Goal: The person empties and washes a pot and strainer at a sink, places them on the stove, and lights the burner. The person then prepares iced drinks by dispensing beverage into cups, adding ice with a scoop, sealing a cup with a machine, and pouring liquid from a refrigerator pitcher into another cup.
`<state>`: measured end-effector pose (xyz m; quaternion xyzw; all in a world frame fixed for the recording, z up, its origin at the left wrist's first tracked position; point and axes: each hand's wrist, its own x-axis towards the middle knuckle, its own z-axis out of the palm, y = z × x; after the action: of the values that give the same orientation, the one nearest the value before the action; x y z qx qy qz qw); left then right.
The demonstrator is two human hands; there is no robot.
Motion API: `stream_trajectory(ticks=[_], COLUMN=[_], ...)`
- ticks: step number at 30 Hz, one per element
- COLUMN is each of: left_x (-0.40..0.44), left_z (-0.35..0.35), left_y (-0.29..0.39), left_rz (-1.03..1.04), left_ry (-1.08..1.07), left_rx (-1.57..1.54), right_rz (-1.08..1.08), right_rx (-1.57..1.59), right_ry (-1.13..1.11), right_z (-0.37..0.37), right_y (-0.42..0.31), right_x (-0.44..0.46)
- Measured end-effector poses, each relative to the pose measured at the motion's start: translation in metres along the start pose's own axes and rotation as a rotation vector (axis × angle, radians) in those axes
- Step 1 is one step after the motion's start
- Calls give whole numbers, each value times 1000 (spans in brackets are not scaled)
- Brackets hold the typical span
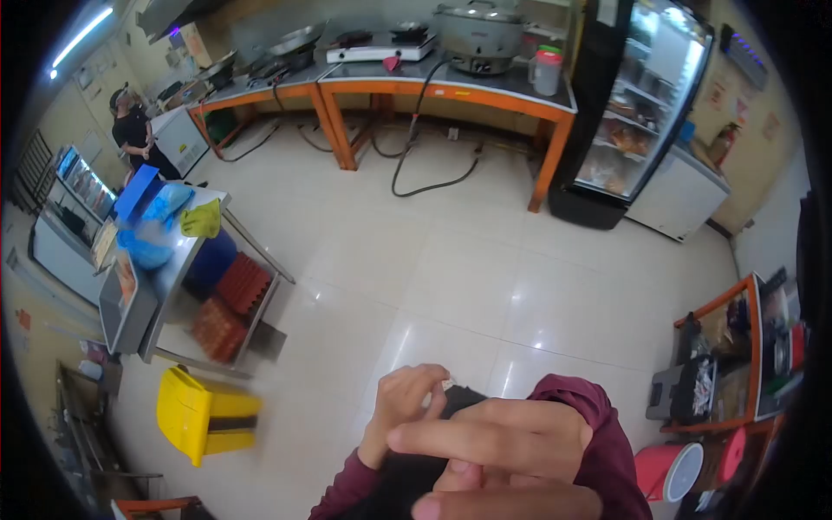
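Observation:
My right hand [511, 442] is large and close to the camera at the bottom middle. Its fingers point left and are spread apart, and nothing shows in them. Lower and farther from the lens, my left hand [403, 399] has loosely bent fingers with a gap by the thumb. I see nothing held in it. Both arms wear maroon sleeves [607, 442], and dark clothing shows between them. Neither hand touches any kitchen item; pale floor tiles [416, 260] lie beyond them.
At left, a metal table [182, 260] bears blue bags and a green cloth; a yellow bin [204, 416] stands before it. Orange-framed counters [468, 95] line the back beside a lit fridge [641, 113]. A shelf [754, 347] stands right. One person [134, 130] stands far left.

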<state>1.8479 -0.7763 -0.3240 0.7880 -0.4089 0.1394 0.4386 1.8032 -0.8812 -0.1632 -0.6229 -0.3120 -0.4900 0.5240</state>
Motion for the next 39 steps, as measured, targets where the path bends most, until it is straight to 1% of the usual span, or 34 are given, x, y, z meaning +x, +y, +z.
stream_trajectory(ticks=[1, 2, 4, 5, 7, 8, 10, 12, 14, 15, 17, 18, 20, 21, 23, 25, 26, 28, 30, 31, 32, 35, 37, 39], left_x=[25, 46, 70, 75, 91, 99, 123, 173, 254, 299, 399, 451, 548, 592, 665, 731, 762, 830, 901, 927, 955, 1023, 1056, 1073], left_z=[-3, -10, -13, -11, -13, -14, -12, -11, -12, -14, -12, -7, 19, 39, 84, 139, 163, 203, 236, 250, 262, 285, 297, 304], left_y=[-15, -35, -103, -140, -201, -233, -299, -373, -444, -477, -531, -553, -604, -631, -689, -753, -783, -842, -899, -924, -947, -1001, -1034, -1072], left_rz=[-79, -178, -271, -314, -478, -552, -727, -847, -677, -601, -461, -427, -353, -308, -264, -295, -303, -312, -377, -416, -395, -357, -355, -380], left_ry=[-28, -42, 25, 60, 108, 132, 169, 144, 88, 76, 73, 76, 88, 109, 68, 28, 41, 71, 69, 46, 57, 113, 160, 45], left_rx=[47, 86, 71, 58, 120, 154, 161, 134, 218, 270, 241, 165, 17, -49, -88, -105, -111, -112, -44, -20, 53, 264, 412, 382], right_rz=[15, 31, -9, -70, -72, -4, 96, 173, 170, 120, 114, 169, 229, 227, 260, 311, 307, 495, 782, 879, 970, 1172, 1101, 1049], right_rx=[55, 109, 2, -163, -155, 18, 212, 216, 222, 232, 245, 242, 106, -22, -189, -328, -430, -501, -441, -454, -471, -300, -318, -349], right_ry=[25, -26, -175, -266, -293, -232, -183, -197, -190, -165, -102, -62, -149, -282, -341, -388, -515, -436, -284, -263, -247, -114, -161, -241], right_z=[4, 5, 4, 1, 3, 8, 19, 29, 42, 50, 59, 58, 49, 36, 33, 20, -3, -34, -66, -82, -96, -113, -114, -110], right_y=[33, 67, 134, 168, 236, 270, 339, 404, 471, 507, 570, 591, 649, 680, 747, 824, 876, 972, 1057, 1092, 1126, 1202, 1254, 1299], right_x=[13, 28, 59, 72, 96, 109, 132, 157, 188, 201, 224, 230, 249, 262, 280, 288, 283, 257, 232, 219, 213, 214, 215, 221])
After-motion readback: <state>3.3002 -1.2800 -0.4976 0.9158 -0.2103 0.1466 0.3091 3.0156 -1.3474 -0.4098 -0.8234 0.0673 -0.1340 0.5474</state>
